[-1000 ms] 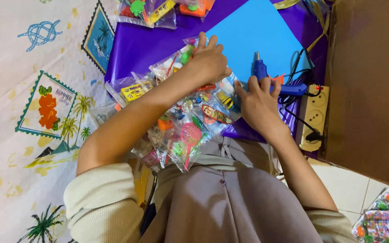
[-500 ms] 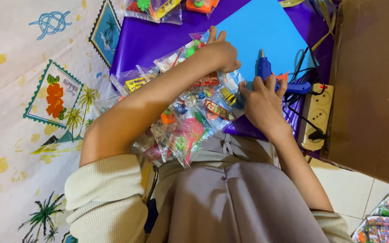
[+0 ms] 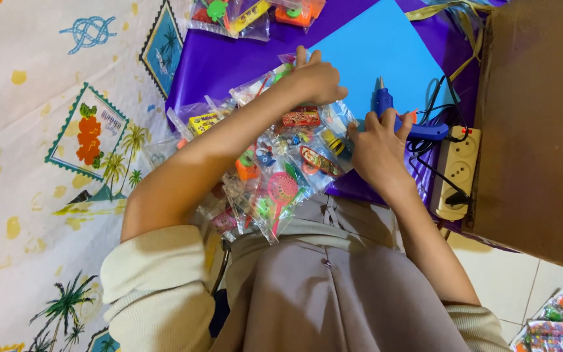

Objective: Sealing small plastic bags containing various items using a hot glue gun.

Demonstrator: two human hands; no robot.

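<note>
The left hand point(image 3: 314, 78) lies knuckles up on a heap of small clear toy packets point(image 3: 275, 163), its fingers curled down onto the top packets near the lower left edge of the blue card sheet point(image 3: 386, 52). Whether those fingers actually pinch a packet or only press on it cannot be told, since the palm hides them. The right hand point(image 3: 376, 146) rests at the right end of the heap, fingers together and bent, its tips touching a packet by the lower edge of the blue sheet; it seems to pin the packet rather than grip it. Just beyond its fingertips a blue glue gun point(image 3: 399, 120) lies on its side, nozzle toward the sheet's middle, its black cord running to a cream power strip point(image 3: 457, 169) at the right edge of the purple sheet point(image 3: 223, 58). The purple sheet sits under the blue one and the heap, spread on a patterned floor mat point(image 3: 47, 163). A brown cardboard box point(image 3: 535, 124) stands just right of the power strip. More packets point(image 3: 249, 13) lie at the purple sheet's far edge.
</note>
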